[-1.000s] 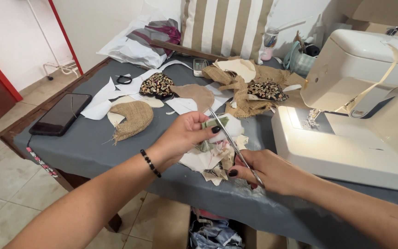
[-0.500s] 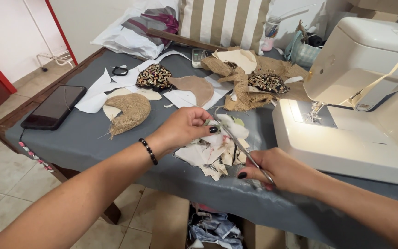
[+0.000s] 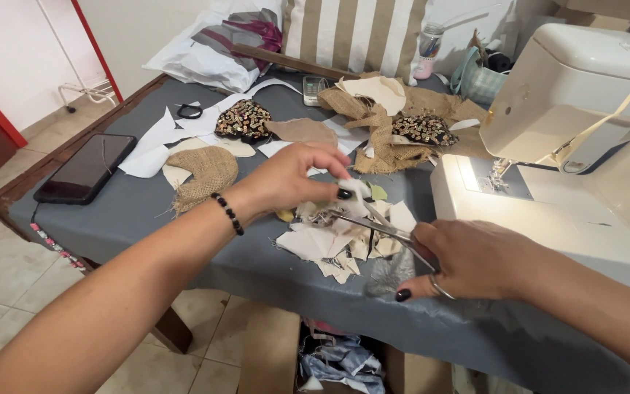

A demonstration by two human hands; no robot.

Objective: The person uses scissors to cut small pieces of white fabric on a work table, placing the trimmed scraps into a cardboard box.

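Left hand [image 3: 293, 179] pinched cream fabric piece [image 3: 355, 191] taut; right hand [image 3: 475, 259] gripped scissors [image 3: 380, 230], blades parted to cut, above scrap pile [image 3: 329, 244].

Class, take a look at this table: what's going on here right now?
A person sits at a grey-covered table beside a white sewing machine. The left hand pinches a small piece of pale fabric, while the right hand works scissors whose blades meet it. Cream offcuts lie piled beneath. Burlap pieces, sequinned shapes and a dark phone lie farther back.
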